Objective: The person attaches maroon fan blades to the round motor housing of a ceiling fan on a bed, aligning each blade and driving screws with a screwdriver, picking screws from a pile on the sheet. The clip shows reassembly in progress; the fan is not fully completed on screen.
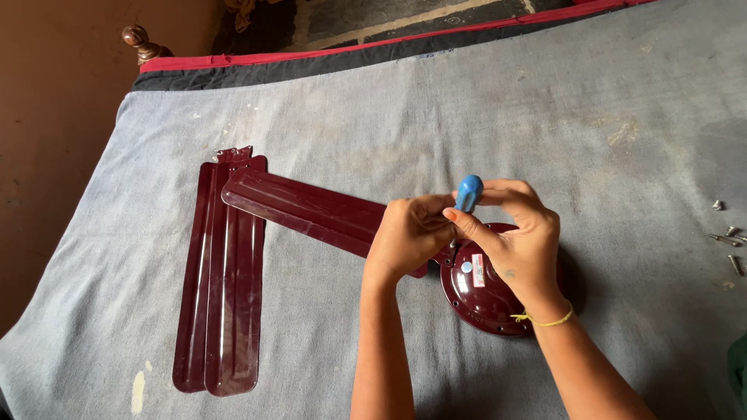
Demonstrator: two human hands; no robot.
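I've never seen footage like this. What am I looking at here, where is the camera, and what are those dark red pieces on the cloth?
There is no machine here: these are one person's two bare hands, filmed by a camera worn on that person's head and looking down. The surface is a grey cloth. On it lies the round dark red motor housing of a ceiling fan, with one long fan blade reaching out from it to the left. Two loose blades lie side by side further left. A few screws sit at the right edge. The right hand pinches the blue handle of a screwdriver, standing upright over the housing. The left hand closes around the lower part of the tool.
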